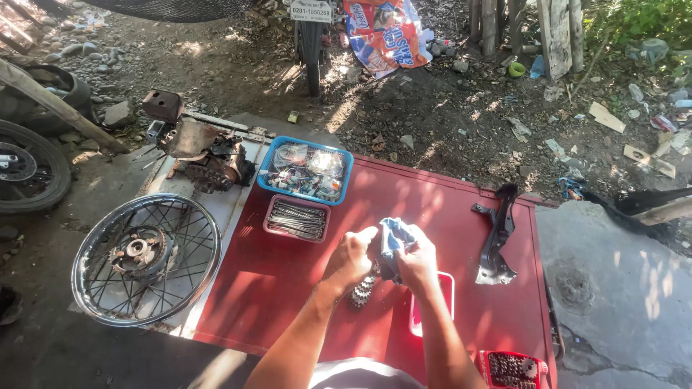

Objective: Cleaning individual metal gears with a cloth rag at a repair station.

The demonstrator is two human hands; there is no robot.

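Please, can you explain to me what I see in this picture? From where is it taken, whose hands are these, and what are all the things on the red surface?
There is one picture, taken by a camera worn on a person's head, looking down at that person's own two bare hands. No machine is involved.

The left hand holds a toothed metal gear. The right hand presses a blue cloth against it.

Both are above a red metal panel lying flat outdoors. On it sit a blue tray of small parts, a small pink tray of thin metal rods, a black bracket, and a red basket with more gears. Left of the panel lie a spoked wheel and a rusty engine part.
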